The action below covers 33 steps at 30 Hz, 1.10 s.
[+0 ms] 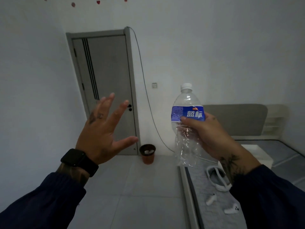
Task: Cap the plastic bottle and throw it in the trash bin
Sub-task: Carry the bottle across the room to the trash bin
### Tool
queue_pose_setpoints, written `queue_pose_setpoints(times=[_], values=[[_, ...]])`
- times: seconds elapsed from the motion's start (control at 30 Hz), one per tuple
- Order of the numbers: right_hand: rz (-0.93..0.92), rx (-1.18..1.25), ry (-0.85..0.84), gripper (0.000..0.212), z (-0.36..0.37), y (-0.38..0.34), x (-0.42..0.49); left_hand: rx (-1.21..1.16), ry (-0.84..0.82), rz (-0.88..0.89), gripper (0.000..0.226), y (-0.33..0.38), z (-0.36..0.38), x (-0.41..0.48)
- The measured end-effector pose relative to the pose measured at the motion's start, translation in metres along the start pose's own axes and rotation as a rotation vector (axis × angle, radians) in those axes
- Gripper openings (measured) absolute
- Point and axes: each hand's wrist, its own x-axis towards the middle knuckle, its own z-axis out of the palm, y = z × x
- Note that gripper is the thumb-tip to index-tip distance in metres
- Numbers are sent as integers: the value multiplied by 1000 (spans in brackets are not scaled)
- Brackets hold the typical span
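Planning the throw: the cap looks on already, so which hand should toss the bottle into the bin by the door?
Right. The right hand already grips the capped bottle; the left hand is open and empty. The bin stands ahead on the floor.

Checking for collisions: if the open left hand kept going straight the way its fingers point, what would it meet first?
Probably the grey door. The left hand is open, fingers aimed up and forward at it, with nothing visible between. Depth is unclear, so the door may be well out of reach.
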Motion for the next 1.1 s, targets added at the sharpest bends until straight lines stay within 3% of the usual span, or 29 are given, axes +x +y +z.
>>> queue_pose_setpoints(times=[0.2, 0.5, 0.93, 1.1], values=[[2, -3, 36, 27, 42, 29, 96, 62, -42, -17, 97, -109, 55, 63], [27, 12, 55, 28, 72, 87, 236, 22, -67, 3, 99, -204, 155, 147], [8, -13, 18, 16, 93, 159, 539, 84, -65, -16, 100, -337, 344, 337], [9, -8, -10, 20, 102, 179, 636, 61, -81, -25, 99, -380, 401, 398]])
